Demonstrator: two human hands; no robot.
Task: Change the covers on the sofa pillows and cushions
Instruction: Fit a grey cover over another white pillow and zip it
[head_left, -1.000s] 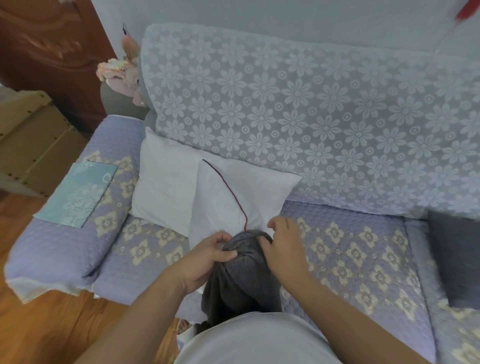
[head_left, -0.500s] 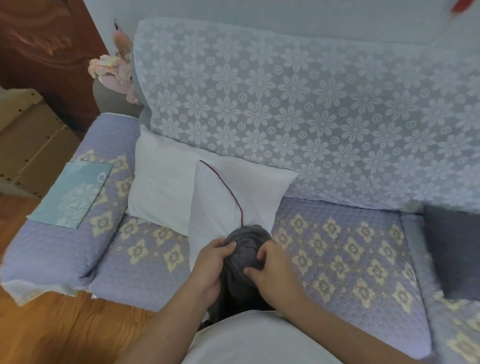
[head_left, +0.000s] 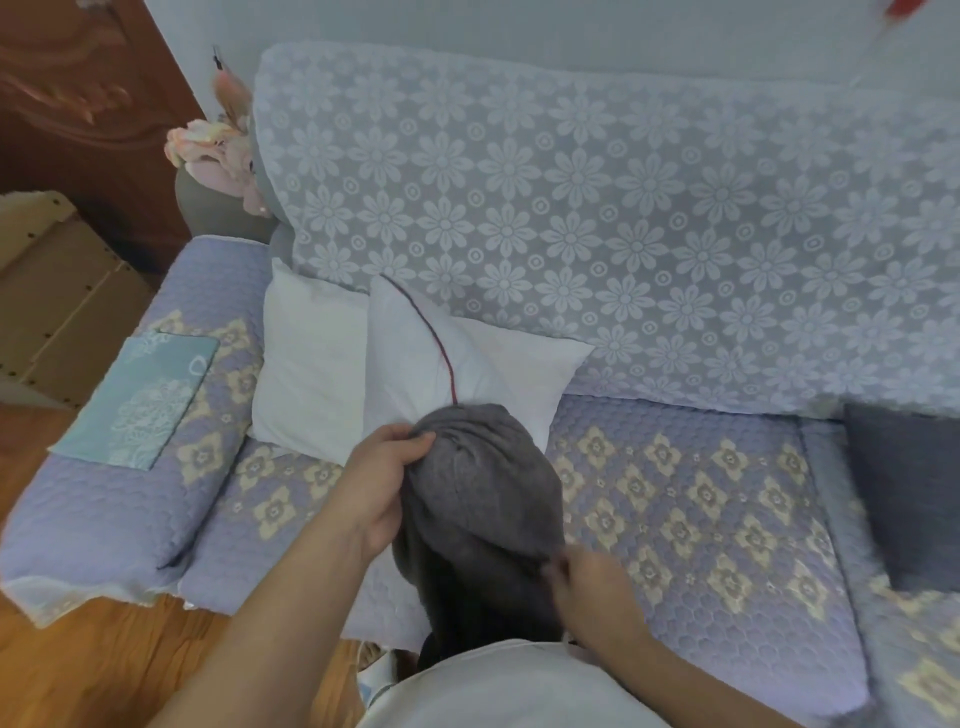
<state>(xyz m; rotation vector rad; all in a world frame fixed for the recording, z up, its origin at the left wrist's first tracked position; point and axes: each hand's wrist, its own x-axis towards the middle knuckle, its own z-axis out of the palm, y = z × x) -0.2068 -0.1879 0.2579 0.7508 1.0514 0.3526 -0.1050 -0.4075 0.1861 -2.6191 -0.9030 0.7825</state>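
Teal cloth (head_left: 136, 395): lay flat on the sofa's left armrest (head_left: 104, 499).
Rear white pillow (head_left: 306, 364): leaned against the floral backrest cover (head_left: 597, 208), partly behind the front one.
Front white pillow (head_left: 415, 353): stood on the seat cushion (head_left: 701, 509), a dark red seam line running down its face; its lower end sat inside the grey cover.
Left hand (head_left: 379, 483): its grip was closed on the grey cover's upper left edge, fingers curled over the bunched fabric.
Grey cover (head_left: 483, 493): pulled over the pillow's near end, gathered in folds, the rest hanging toward the person's white shirt (head_left: 509, 686).
Right hand (head_left: 587, 577): its grip pinched the cover's lower right side.
Dark grey cushion (head_left: 909, 493): rested at the sofa's right end, well apart.
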